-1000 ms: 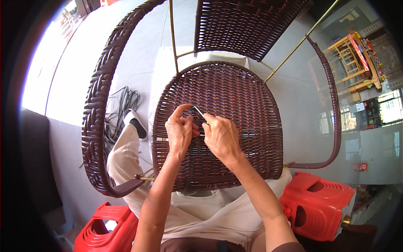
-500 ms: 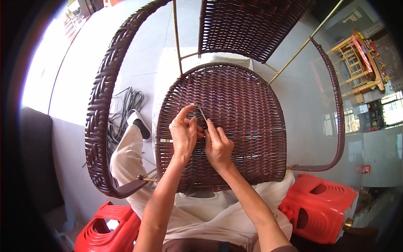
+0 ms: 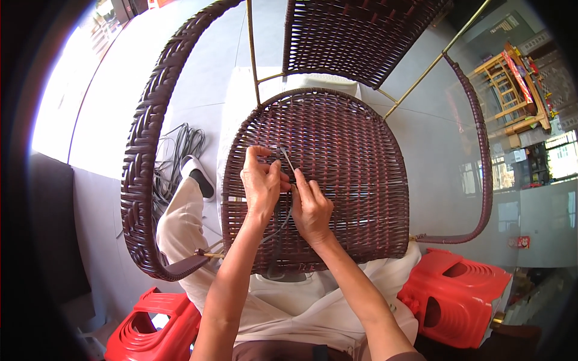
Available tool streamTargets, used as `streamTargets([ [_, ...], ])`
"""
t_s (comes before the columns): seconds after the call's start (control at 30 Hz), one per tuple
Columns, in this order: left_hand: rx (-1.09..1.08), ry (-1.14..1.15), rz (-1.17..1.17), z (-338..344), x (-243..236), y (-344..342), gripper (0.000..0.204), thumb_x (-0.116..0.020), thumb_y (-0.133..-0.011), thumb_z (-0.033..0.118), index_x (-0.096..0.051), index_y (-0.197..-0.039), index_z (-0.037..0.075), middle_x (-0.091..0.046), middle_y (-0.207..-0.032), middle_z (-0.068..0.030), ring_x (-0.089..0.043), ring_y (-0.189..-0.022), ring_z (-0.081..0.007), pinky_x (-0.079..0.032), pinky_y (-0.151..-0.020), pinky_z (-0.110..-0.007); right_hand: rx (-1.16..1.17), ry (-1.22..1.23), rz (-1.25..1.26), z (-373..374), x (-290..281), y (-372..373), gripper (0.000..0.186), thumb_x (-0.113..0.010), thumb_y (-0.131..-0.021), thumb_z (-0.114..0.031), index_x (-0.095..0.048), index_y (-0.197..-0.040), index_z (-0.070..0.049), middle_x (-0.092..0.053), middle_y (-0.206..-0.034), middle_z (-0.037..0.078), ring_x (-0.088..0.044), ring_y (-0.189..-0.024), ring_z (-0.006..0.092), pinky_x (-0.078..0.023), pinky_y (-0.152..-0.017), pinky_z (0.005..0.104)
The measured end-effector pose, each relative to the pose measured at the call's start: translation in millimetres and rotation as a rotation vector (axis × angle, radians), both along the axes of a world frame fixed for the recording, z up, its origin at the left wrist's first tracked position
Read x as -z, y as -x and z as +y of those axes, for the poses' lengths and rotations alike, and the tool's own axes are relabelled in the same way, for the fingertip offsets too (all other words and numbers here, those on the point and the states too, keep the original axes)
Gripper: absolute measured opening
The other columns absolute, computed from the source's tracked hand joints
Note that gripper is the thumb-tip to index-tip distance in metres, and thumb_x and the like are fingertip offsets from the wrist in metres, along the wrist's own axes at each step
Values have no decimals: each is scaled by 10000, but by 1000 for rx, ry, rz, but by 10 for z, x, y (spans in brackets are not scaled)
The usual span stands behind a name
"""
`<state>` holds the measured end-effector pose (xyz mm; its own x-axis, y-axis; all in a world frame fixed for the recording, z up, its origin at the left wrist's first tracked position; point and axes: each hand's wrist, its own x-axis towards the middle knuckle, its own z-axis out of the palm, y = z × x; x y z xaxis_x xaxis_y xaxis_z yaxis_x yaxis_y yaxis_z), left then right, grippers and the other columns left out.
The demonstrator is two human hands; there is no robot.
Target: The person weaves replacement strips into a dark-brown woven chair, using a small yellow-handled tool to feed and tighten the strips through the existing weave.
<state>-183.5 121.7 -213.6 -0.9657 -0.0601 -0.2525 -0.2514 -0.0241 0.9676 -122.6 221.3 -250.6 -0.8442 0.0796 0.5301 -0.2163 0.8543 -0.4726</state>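
A dark brown wicker chair seat (image 3: 349,150) lies across my lap, woven from reddish-brown strands. Over its left-middle part, my right hand (image 3: 312,209) is closed around a slim metal tool (image 3: 289,161), whose tip points away toward the weave. Just left of it, my left hand (image 3: 260,183) has curled fingers, with the bent index finger close to the tool's tip. A thin dark grey strip (image 3: 285,224) hangs below the hands and curves over the near part of the seat. What the left fingers pinch is mostly hidden.
The woven backrest (image 3: 355,42) is beyond the seat, between bare metal rods. Thick wrapped armrests curve at left (image 3: 139,174) and right (image 3: 481,162). Red plastic stools stand at lower left (image 3: 153,331) and lower right (image 3: 460,295). A coil of grey strip (image 3: 174,162) lies by my shoe.
My left index finger has drawn back slightly from the tool's tip. The grey strip now shows as a curve toward my left forearm. The right hand keeps its grip.
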Motion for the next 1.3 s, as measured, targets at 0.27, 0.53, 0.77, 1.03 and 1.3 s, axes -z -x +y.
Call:
streamTargets([
  [0.27,-2,94,-24,-2,-21,0,204,-537,-833,6,-437,-1009,-20,-604,-589,-121,-599,-475,-152,-479,-413,-261,12,75,-125,19,-209,-16,315,-596,-779,-19,-593,-1094,0,-589,-727,113,-600,-535,260,-481,-464,344],
  [0.53,75,38,-36,-75,24,-26,324,-489,-842,-10,-491,-1161,49,-606,-589,-86,-599,-485,-125,-482,-437,-247,-13,92,-276,150,-556,122,260,-614,-788,-78,-611,-1039,-13,-618,-761,136,-620,-638,302,-499,-560,378],
  [0.77,115,70,-48,-75,-14,3,415,-474,-826,-26,-514,-1228,70,-600,-566,-75,-585,-465,-113,-474,-443,-250,-77,1,-373,205,-726,324,119,-616,-769,-93,-621,-853,-9,-628,-689,164,-630,-626,326,-510,-555,401],
  [1.03,110,57,-63,-55,-2,8,396,-479,-823,-24,-530,-1208,56,-593,-559,-76,-583,-461,-116,-480,-447,-249,-129,-18,-585,292,-904,590,109,-607,-754,-121,-640,-711,-27,-621,-666,207,-637,-637,340,-521,-599,411],
  [1.3,81,53,-39,-57,14,-4,374,-494,-822,-17,-542,-1188,43,-594,-560,-69,-582,-468,-110,-479,-448,-246,-55,105,-338,122,-556,272,165,-602,-787,-83,-625,-927,0,-612,-703,183,-614,-624,332,-490,-554,425],
])
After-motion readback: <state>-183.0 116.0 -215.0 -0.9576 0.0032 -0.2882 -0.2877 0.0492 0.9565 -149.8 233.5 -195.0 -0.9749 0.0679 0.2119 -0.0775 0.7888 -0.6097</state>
